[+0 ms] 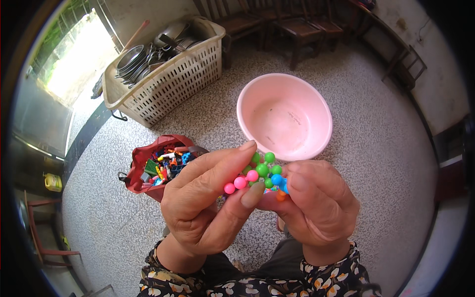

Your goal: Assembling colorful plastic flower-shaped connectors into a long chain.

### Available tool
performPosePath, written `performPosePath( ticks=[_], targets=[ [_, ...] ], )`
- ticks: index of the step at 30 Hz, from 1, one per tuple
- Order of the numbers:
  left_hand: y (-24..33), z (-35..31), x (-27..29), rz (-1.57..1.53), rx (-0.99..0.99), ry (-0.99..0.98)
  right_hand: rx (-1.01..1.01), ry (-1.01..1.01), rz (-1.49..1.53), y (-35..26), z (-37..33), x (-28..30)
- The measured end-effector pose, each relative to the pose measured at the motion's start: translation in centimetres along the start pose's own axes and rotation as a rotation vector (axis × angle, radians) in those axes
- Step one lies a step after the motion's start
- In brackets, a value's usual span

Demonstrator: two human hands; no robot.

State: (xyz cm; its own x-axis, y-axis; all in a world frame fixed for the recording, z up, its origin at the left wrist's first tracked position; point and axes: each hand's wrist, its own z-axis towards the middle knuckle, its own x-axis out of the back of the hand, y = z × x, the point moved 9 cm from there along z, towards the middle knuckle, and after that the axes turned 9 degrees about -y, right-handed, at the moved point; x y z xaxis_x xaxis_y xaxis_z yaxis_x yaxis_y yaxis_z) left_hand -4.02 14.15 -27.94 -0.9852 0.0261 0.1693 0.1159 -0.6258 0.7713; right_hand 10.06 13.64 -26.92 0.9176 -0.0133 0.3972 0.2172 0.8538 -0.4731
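Observation:
Both hands hold a small toy cluster of joined balls (261, 173) in pink, green, blue and orange. My left hand (208, 198) pinches its pink and green end between thumb and forefinger. My right hand (316, 203) grips the blue and orange end, which its fingers partly hide. Just left of the hands, a red bag (141, 163) lies open on the floor with several coloured toy bricks inside. A pink plastic basin (284, 116), with nothing in it, stands on the floor beyond the hands.
A cream plastic basket (168, 84) full of metal pans and bowls stands at the back left. Wooden chairs (297, 24) line the far wall. A bright doorway (74, 59) opens at the left. The floor is speckled grey.

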Motion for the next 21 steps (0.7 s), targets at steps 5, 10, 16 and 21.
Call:
performPosePath(
  ticks=[5,10,16,21],
  targets=[
    [0.0,0.0,0.0,0.054,0.005,0.038,0.072,0.014,-0.062,-0.2,0.2,-0.2],
    [0.2,0.1,0.1,0.08,-0.021,0.034,0.017,-0.035,-0.085,-0.2,0.5,-0.5],
    [-0.9,0.2,0.1,0.016,0.026,-0.009,-0.077,-0.004,-0.015,1.1,0.5,-0.9],
    [-2.2,0.0,0.0,-0.267,0.141,-0.065,-0.261,0.08,0.345,3.8,-0.4,-1.6]
  ],
)
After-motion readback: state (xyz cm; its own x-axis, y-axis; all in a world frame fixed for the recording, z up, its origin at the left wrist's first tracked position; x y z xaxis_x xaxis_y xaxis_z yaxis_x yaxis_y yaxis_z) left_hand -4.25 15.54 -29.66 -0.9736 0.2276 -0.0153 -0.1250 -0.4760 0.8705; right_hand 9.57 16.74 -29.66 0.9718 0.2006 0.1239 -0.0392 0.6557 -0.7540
